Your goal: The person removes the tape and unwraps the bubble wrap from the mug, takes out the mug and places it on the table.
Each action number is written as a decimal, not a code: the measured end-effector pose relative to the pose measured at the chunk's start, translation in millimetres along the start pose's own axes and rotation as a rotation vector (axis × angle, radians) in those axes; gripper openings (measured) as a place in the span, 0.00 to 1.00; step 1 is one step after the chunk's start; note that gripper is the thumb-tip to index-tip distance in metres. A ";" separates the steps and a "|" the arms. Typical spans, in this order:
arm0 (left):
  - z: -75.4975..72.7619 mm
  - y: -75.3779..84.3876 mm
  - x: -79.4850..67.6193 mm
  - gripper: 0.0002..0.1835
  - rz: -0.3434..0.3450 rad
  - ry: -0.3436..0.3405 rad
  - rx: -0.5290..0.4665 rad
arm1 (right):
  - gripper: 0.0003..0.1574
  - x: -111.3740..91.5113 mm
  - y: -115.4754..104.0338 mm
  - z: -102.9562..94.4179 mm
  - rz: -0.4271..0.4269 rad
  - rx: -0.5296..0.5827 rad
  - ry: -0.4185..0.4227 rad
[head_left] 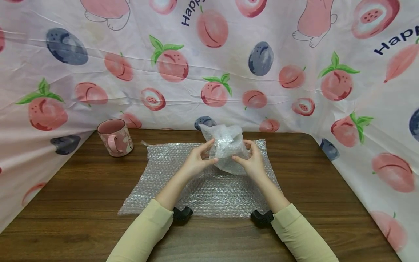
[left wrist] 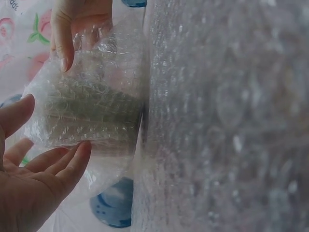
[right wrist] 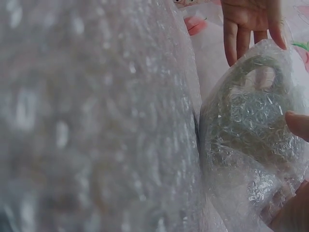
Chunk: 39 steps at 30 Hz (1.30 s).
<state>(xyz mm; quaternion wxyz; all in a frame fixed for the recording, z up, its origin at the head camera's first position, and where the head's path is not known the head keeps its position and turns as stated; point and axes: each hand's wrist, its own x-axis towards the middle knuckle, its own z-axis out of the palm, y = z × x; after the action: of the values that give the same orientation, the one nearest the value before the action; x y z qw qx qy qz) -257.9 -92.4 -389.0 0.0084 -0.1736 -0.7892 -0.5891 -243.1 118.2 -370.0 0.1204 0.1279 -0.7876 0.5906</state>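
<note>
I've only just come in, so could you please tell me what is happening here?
A person's left hand and right hand hold a bubble-wrapped bundle over a bubble-wrap sheet spread on the wooden table. Inside it, something greenish with a loop shows through. A pink mug stands unwrapped at the table's far left.

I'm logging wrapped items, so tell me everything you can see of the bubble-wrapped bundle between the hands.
The bundle is a lumpy parcel of clear, shiny, plastic-looking bubble wrap, a loose corner jutting out at its upper left in the head view. Through the wrap shows something greenish with a loop like a handle; its exact identity is unclear. The left hand and right hand hold its sides, over the far part of a flat bubble-wrap sheet. Whether it touches that sheet isn't clear.
</note>
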 end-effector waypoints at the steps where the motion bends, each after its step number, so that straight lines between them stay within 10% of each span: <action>1: -0.1 -0.7 -0.1 0.40 -0.003 -0.001 -0.001 | 0.40 0.5 0.9 0.2 0.001 -0.004 -0.001; 12: -1.3 -4.8 1.2 0.40 -0.036 0.003 -0.011 | 0.44 19.7 44.9 0.6 0.009 -0.047 -0.020; 32: -6.2 -8.8 -3.5 0.41 -0.106 -0.011 -0.072 | 0.43 13.3 31.8 -0.1 0.018 -0.205 -0.072; 39: -7.8 -10.9 -3.2 0.42 -0.102 -0.022 -0.083 | 0.37 15.2 24.8 -3.0 -0.117 -0.247 -0.061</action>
<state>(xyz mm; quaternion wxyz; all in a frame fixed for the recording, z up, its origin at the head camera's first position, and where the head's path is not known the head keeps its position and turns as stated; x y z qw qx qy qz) -259.5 -103.2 -397.4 -0.0375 -0.1401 -0.7720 -0.6188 -265.7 126.8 -386.4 0.1456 0.1757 -0.8487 0.4771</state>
